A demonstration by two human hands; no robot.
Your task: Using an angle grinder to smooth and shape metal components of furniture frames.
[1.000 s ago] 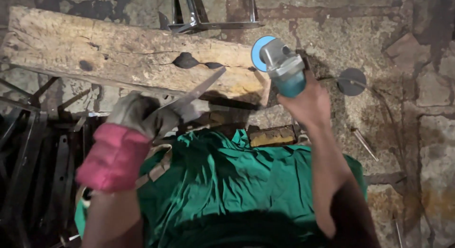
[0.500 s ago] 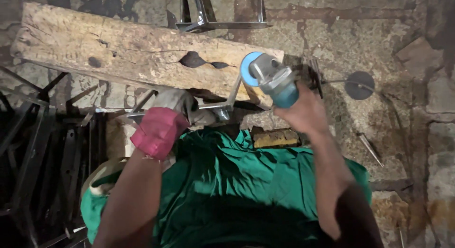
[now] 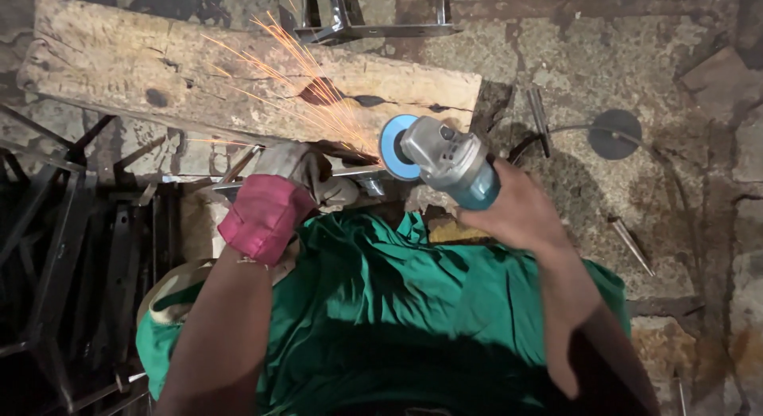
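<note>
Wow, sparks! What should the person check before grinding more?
1. Right hand grips the grinder firmly: ok.
2. Left hand is protected: ok, it wears a glove with a pink cuff.
3. Right hand is protected: not ok, it is bare.
4. Metal bar is held steady: cannot tell, only the gloved hand holds it.
5. Sparks fly away from the body: ok, they shoot over the wooden plank.
6. Cord is clear of the disc: ok, it trails off to the right.
</note>
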